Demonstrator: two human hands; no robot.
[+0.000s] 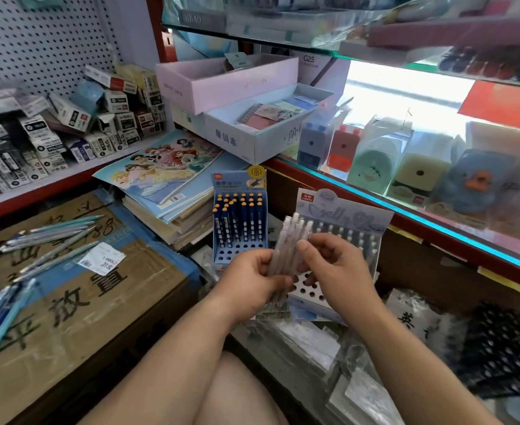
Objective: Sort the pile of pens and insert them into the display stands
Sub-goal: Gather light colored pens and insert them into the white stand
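My left hand grips a bundle of pale grey pens, held upright. My right hand pinches the same bundle from the right, thumb on its front. Just behind the hands stands a grey display stand with several grey pens in its back rows and open holes at the front. To its left a blue display stand holds dark blue pens with orange tips; its front holes are open. Loose light-blue and dark-blue pens lie scattered on a cardboard box at the left.
A stack of picture books lies behind the blue stand. Small pen boxes fill the left shelf. A glass counter with pencil sharpeners runs along the right. Plastic-wrapped goods lie under my right forearm.
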